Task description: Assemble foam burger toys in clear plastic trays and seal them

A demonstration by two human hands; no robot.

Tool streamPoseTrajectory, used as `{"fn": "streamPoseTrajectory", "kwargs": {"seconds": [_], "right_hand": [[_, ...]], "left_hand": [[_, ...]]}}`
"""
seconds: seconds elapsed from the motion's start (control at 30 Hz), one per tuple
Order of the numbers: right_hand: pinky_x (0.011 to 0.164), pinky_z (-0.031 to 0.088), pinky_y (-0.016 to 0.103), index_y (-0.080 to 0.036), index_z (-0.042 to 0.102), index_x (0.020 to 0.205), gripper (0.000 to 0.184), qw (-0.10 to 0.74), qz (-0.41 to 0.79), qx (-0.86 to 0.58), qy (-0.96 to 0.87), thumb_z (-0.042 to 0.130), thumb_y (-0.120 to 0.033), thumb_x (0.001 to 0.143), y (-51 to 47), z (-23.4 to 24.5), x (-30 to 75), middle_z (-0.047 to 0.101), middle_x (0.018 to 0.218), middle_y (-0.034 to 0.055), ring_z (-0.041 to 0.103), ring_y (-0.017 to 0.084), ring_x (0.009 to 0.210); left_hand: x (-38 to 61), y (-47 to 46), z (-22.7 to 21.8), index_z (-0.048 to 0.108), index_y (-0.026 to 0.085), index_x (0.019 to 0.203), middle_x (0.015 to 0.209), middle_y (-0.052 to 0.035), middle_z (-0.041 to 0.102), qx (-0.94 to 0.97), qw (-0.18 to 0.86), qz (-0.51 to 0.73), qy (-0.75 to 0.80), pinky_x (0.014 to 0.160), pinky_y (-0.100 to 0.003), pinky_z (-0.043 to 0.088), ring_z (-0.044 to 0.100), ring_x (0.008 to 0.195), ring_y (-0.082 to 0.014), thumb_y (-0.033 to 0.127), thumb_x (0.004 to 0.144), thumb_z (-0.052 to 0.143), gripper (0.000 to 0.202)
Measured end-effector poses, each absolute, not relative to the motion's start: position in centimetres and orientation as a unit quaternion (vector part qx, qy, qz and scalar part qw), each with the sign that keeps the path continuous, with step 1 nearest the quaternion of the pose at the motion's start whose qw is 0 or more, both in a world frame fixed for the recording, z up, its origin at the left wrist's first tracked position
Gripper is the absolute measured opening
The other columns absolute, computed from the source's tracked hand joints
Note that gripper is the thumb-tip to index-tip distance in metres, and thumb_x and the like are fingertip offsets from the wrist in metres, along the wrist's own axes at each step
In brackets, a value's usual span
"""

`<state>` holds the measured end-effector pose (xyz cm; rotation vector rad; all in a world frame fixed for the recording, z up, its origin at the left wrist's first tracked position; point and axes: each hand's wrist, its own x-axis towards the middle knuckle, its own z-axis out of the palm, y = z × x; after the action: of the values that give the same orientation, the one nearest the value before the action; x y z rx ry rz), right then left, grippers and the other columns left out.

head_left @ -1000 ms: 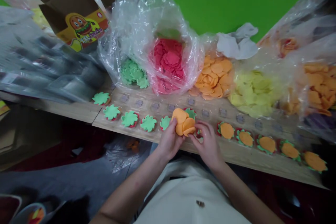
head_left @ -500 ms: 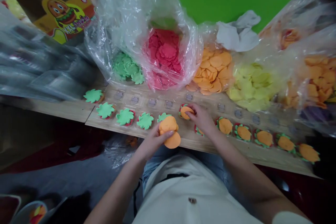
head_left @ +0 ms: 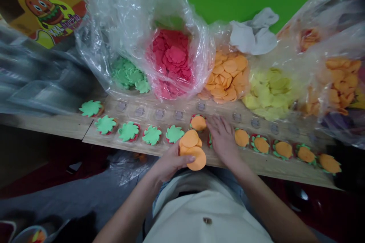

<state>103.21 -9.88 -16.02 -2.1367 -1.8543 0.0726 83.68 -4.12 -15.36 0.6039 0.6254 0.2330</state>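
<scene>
My left hand (head_left: 168, 163) grips a few orange foam discs (head_left: 196, 158) in front of the row. My right hand (head_left: 223, 139), fingers stretched out, lies over a piece with a green edge that it mostly hides. Just left of its fingertips is a layered stack topped with an orange disc (head_left: 199, 123). Further left stand several stacks with green leaf-shaped foam tops (head_left: 174, 133), red showing under some. To the right, several stacks carry orange discs on green leaves (head_left: 261, 145).
Behind the row are clear plastic bags of green leaf pieces (head_left: 131, 75), red foam pieces (head_left: 175, 57), orange discs (head_left: 228, 72) and yellow pieces (head_left: 269, 91). A printed cardboard box (head_left: 54, 15) stands at the back left. The wooden table's front edge (head_left: 114, 144) runs before me.
My right hand has let go of the orange disc, which now lies on the stack, and has moved right with its fingers spread. My left hand with the discs has shifted slightly right.
</scene>
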Motion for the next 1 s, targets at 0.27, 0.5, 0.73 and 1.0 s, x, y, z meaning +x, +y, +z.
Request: {"fn": "streamPoseTrajectory", "kwargs": {"seconds": [0.27, 0.5, 0.73, 1.0], "right_hand": [[0.085, 0.045, 0.037, -0.021, 0.05, 0.118, 0.046, 0.269, 0.322, -0.63, -0.653, 0.059, -0.039, 0.075, -8.2, -13.1, 100.1, 0.055, 0.108, 0.0079, 0.051, 0.021, 0.101], [0.071, 0.048, 0.033, -0.02, 0.054, 0.108, 0.044, 0.353, 0.398, -0.661, -0.529, 0.053, -0.05, 0.076, -8.5, -13.0, 98.8, 0.061, 0.103, 0.0081, 0.057, 0.02, 0.089], [0.044, 0.038, 0.021, -0.016, 0.057, 0.071, 0.049, 0.367, 0.687, -0.57, -0.262, 0.035, -0.058, 0.083, -7.8, -14.0, 99.8, 0.062, 0.067, 0.006, 0.055, 0.012, 0.055], [0.051, 0.041, 0.022, -0.017, 0.058, 0.071, 0.036, 0.265, 0.532, -0.616, -0.517, 0.045, -0.048, 0.082, -7.8, -14.1, 97.8, 0.057, 0.064, 0.0, 0.051, 0.011, 0.057]], "left_hand": [[82.3, -3.3, -14.3, 0.051, 0.018, 0.114, 0.101, -0.0053, 0.057, 0.453, 0.821, 0.134, 0.319, 0.079, -0.029, 0.042, 0.052, 0.089, -0.0178, 0.019, 0.064, 0.07, 0.053], [80.6, -3.6, -14.5, 0.05, 0.019, 0.115, 0.102, -0.0056, 0.057, 0.464, 0.823, 0.133, 0.3, 0.079, -0.028, 0.042, 0.053, 0.091, -0.0183, 0.015, 0.066, 0.066, 0.052], [77.6, -3.4, -14.9, 0.052, 0.02, 0.116, 0.107, -0.0065, 0.058, 0.365, 0.851, 0.193, 0.325, 0.079, -0.025, 0.043, 0.054, 0.09, -0.0166, 0.01, 0.063, 0.069, 0.056], [76.6, -4.0, -16.5, 0.056, 0.018, 0.114, 0.095, -0.0064, 0.061, 0.256, 0.911, 0.187, 0.263, 0.066, -0.021, 0.045, 0.057, 0.073, -0.0136, 0.015, 0.055, 0.074, 0.061]]}}
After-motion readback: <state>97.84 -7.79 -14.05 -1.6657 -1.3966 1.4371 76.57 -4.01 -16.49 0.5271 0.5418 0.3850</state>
